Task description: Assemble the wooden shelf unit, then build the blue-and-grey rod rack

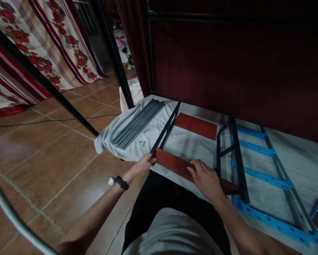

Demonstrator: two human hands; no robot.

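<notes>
A reddish-brown wooden board (174, 164) stands on its long edge near the front of the cloth-covered surface. Its left end meets a black metal side frame (165, 132), and its right end reaches a second black metal frame (240, 159). My left hand (147, 162) is closed around the corner where the left frame meets the board. Over the board's top edge, right of its middle, my right hand (205, 179) bends with thumb and fingers gripping it. Another reddish-brown board (196, 125) lies flat behind, between the two frames.
Several grey tubes (139, 122) lie side by side on a grey cloth (108, 136), with small screws (142, 143) close by. Blue slotted strips (257, 147) and dark bars lie at right. A black post (118, 56) and a slanting black bar (55, 92) stand at left.
</notes>
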